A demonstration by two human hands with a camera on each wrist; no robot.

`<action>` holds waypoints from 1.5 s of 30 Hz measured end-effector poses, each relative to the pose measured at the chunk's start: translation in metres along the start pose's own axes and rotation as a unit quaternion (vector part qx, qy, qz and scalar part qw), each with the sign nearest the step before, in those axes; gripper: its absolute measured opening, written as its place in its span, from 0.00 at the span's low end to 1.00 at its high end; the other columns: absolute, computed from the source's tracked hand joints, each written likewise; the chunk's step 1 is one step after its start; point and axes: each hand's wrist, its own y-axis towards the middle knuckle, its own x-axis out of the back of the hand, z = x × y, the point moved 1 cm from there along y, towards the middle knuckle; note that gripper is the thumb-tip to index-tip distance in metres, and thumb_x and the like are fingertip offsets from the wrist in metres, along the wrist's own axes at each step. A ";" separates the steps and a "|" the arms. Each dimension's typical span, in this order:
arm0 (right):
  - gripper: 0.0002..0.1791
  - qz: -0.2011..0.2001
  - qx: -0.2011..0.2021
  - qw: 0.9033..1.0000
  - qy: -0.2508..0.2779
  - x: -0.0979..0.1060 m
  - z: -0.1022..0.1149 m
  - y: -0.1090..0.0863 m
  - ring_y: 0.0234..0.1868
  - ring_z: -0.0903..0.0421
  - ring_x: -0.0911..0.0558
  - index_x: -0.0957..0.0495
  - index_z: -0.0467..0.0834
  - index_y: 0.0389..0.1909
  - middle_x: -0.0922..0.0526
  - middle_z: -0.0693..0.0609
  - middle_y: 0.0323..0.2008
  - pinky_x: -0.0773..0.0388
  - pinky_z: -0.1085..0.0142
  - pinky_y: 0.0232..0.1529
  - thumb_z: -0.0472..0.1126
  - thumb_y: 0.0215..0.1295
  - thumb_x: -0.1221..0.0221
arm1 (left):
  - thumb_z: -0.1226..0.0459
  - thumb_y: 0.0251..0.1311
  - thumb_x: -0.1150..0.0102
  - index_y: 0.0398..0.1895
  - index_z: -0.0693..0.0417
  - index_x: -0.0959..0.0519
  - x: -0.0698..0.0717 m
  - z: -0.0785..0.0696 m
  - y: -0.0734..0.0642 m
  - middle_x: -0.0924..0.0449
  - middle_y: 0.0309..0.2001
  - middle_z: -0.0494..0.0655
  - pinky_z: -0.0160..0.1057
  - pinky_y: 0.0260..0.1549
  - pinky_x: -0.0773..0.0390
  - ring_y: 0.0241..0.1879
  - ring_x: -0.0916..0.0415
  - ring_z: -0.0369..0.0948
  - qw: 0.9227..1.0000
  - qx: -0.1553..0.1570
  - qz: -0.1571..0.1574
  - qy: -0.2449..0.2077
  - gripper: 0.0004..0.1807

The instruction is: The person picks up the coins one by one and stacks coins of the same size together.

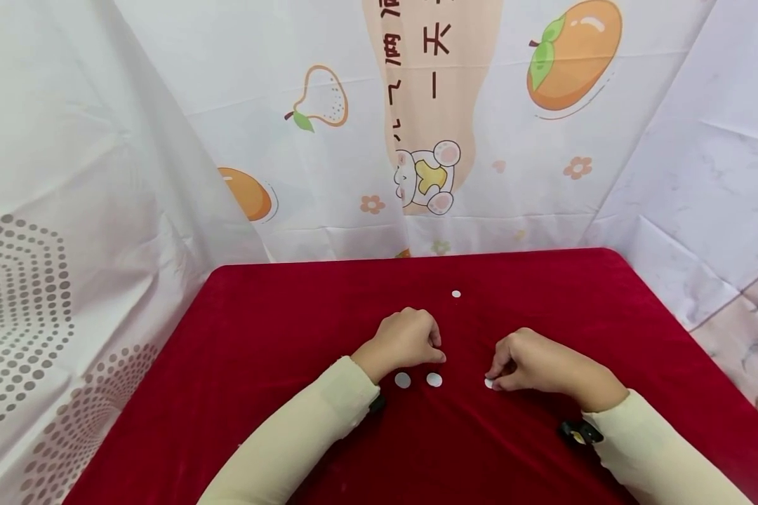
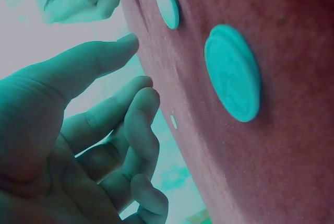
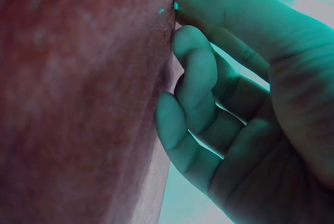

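Observation:
Two round white discs (image 1: pixel 403 380) lie side by side on a red cloth, just below my left hand (image 1: pixel 409 340). In the left wrist view the nearer disc (image 2: pixel 232 72) shows a doubled rim, as if two were stacked. My left hand hovers above the cloth with fingers loosely bent, thumb apart from them, and nothing between. To the right, my right hand (image 1: pixel 530 361) pinches another white disc (image 1: pixel 489 384) between thumb and fingertips, low at the cloth. Most of that disc is hidden by the fingers, and the right wrist view barely shows it.
Farther back on the red-covered table (image 1: pixel 303 301) lies a smaller-looking white disc (image 1: pixel 456 294). A white curtain (image 1: pixel 328 175) printed with fruit hangs behind the table, with more sheets at both sides. The cloth has slight wrinkles near the hands.

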 end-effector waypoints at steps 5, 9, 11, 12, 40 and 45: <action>0.06 0.002 -0.003 1.000 0.006 0.000 -0.001 0.001 0.26 0.71 0.21 0.08 0.55 0.32 0.15 0.68 0.27 0.20 0.72 0.29 0.39 0.58 0.25 | 0.49 0.55 0.22 0.31 0.39 0.12 0.000 0.002 0.010 0.20 0.24 0.28 0.35 0.26 0.23 0.27 0.24 0.32 1.000 0.015 -0.015 -0.015 0.09; 0.07 0.002 -0.005 1.000 0.007 -0.001 -0.001 0.001 0.26 0.71 0.21 0.08 0.55 0.32 0.15 0.67 0.27 0.20 0.72 0.29 0.38 0.57 0.25 | 0.49 0.56 0.22 0.33 0.41 0.12 0.000 0.002 0.019 0.20 0.24 0.29 0.34 0.27 0.23 0.27 0.24 0.32 0.999 0.022 -0.028 -0.024 0.10; 0.07 0.002 -0.005 1.000 0.006 -0.001 -0.002 0.000 0.27 0.72 0.20 0.08 0.55 0.31 0.15 0.67 0.27 0.19 0.72 0.29 0.38 0.57 0.25 | 0.49 0.55 0.22 0.34 0.41 0.11 -0.001 0.002 0.024 0.19 0.25 0.29 0.34 0.28 0.23 0.27 0.24 0.32 0.999 0.026 -0.034 -0.027 0.11; 0.07 0.001 -0.005 1.000 0.006 -0.001 -0.002 0.000 0.27 0.72 0.20 0.08 0.55 0.31 0.15 0.67 0.27 0.19 0.72 0.29 0.37 0.57 0.25 | 0.49 0.55 0.22 0.35 0.41 0.11 -0.001 0.002 0.026 0.19 0.25 0.29 0.34 0.29 0.23 0.27 0.24 0.31 0.999 0.028 -0.037 -0.027 0.11; 0.08 -0.002 -0.012 1.000 0.006 -0.002 -0.003 -0.001 0.26 0.72 0.21 0.09 0.56 0.30 0.16 0.68 0.27 0.19 0.72 0.29 0.37 0.57 0.25 | 0.48 0.56 0.23 0.43 0.41 0.12 -0.004 -0.013 0.077 0.14 0.39 0.33 0.37 0.34 0.20 0.35 0.22 0.32 0.995 0.051 -0.082 -0.016 0.15; 0.08 -0.007 -0.009 1.000 0.000 -0.002 -0.003 -0.001 0.25 0.72 0.21 0.09 0.56 0.29 0.16 0.68 0.26 0.20 0.72 0.29 0.38 0.56 0.24 | 0.52 0.59 0.25 0.51 0.45 0.12 -0.003 -0.013 0.082 0.13 0.48 0.37 0.38 0.41 0.17 0.43 0.20 0.36 0.996 0.050 -0.077 -0.018 0.18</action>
